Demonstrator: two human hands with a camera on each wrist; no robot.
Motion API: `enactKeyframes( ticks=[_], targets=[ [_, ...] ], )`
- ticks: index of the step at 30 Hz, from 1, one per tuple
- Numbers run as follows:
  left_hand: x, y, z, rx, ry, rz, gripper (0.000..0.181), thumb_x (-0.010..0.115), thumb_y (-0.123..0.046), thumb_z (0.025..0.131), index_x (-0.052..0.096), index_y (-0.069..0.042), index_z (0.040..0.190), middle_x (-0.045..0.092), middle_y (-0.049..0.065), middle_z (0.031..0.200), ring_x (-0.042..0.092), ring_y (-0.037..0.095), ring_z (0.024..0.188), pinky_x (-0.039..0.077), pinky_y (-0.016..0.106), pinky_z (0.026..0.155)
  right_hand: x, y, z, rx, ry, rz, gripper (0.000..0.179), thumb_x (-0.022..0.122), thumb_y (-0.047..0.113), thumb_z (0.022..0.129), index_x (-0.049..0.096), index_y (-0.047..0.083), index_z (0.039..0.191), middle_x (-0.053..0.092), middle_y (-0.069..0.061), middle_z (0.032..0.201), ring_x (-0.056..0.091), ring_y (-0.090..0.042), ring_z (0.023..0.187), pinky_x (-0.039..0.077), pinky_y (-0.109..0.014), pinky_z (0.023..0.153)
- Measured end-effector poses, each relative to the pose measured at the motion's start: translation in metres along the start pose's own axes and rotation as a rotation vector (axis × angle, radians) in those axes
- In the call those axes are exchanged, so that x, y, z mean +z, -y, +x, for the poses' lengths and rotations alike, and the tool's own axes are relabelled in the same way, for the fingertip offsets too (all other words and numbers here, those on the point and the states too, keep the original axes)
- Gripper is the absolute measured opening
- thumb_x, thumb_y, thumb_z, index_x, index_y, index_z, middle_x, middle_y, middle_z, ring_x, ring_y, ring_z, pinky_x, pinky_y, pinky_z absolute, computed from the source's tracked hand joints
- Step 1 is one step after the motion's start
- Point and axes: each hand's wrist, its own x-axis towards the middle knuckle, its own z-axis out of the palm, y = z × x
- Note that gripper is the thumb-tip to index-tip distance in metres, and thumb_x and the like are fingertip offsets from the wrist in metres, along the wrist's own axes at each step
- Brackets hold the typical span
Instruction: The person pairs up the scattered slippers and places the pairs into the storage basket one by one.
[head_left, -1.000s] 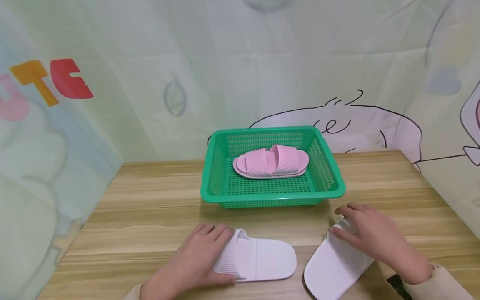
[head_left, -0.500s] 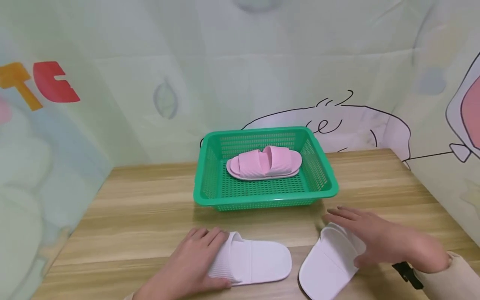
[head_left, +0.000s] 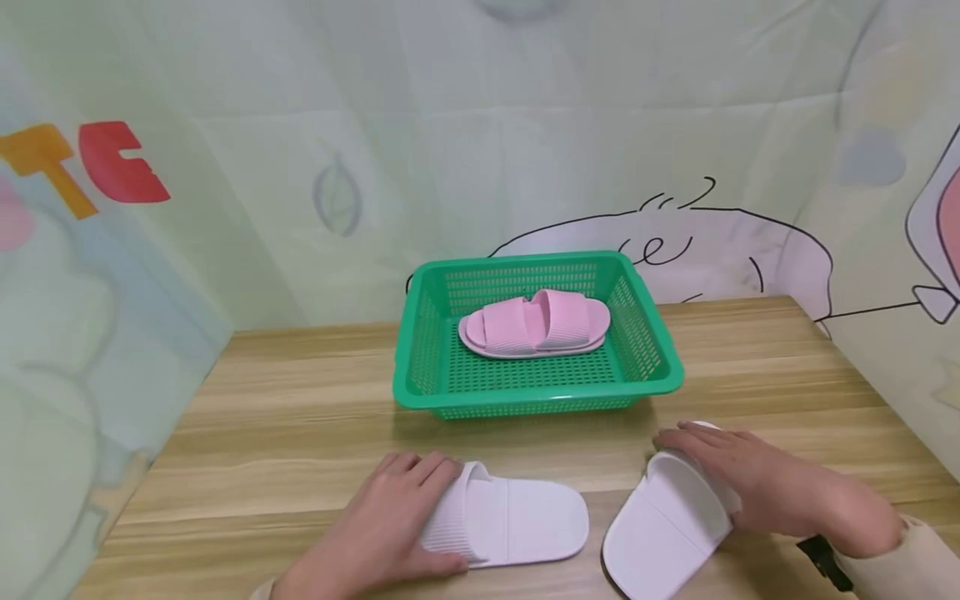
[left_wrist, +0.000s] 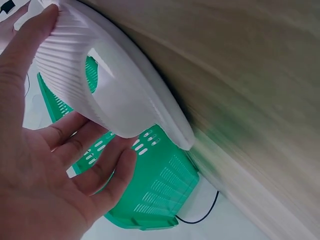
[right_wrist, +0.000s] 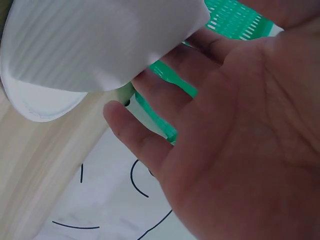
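My left hand [head_left: 382, 521] lies across the ribbed strap of a white slide slipper [head_left: 540, 518], its heel to the right. In the left wrist view the thumb presses one side of that slipper's strap [left_wrist: 65, 55], and the fingers curl at the other side. A second white slipper [head_left: 660, 525] lies slanted on the table, heel toward me. Over its strap is my right hand [head_left: 772, 479]. The right wrist view shows loosely extended fingers with tips at the edge of this strap [right_wrist: 100, 45]; the thumb is mostly out of sight.
Behind the slippers a green plastic basket [head_left: 540, 400] stands on the wooden table [head_left: 300, 417]. Inside lies a pair of pink slippers [head_left: 536, 323], one nested on the other. A printed cloth backdrop [head_left: 450, 167] rises behind the table.
My right hand has shifted from over the right slipper's toe end to its right side, and that slipper has turned slightly. The left hand keeps its hold. The head view has swung a little.
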Motion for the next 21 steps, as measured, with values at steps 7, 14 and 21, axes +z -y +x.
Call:
enactKeyframes(
  ticks=[7,14,21],
  targets=[
    [-0.001,-0.002,0.001,-0.011,0.015,0.005,0.086,0.085,-0.071,0.073,0.062,-0.014,0.134,0.065,-0.004,0.123,0.060,0.021,0.107,0.052,0.046,0.101,0.003,-0.003,-0.005,0.006,-0.011,0.009,0.100,0.102,0.028,0.065,0.050,0.015,0.149,0.059,-0.009,0.149,0.054,-0.043,0.136,0.050,-0.068,0.103],
    [-0.003,-0.003,0.002,0.012,0.013,0.064,0.086,0.082,-0.072,0.074,0.061,-0.014,0.134,0.064,-0.003,0.123,0.060,0.022,0.108,0.053,0.048,0.100,0.001,-0.001,-0.009,-0.052,-0.085,-0.009,0.099,0.101,0.036,0.066,0.053,0.018,0.150,0.062,-0.002,0.146,0.060,-0.034,0.132,0.053,-0.059,0.103],
    [-0.004,-0.004,0.001,0.027,-0.012,0.067,0.085,0.083,-0.069,0.072,0.060,-0.014,0.133,0.062,-0.004,0.123,0.061,0.022,0.112,0.054,0.046,0.102,-0.003,0.006,-0.011,-0.130,-0.184,-0.013,0.093,0.097,0.043,0.072,0.053,0.022,0.151,0.061,0.005,0.143,0.060,-0.022,0.124,0.057,-0.046,0.099]
  ],
)
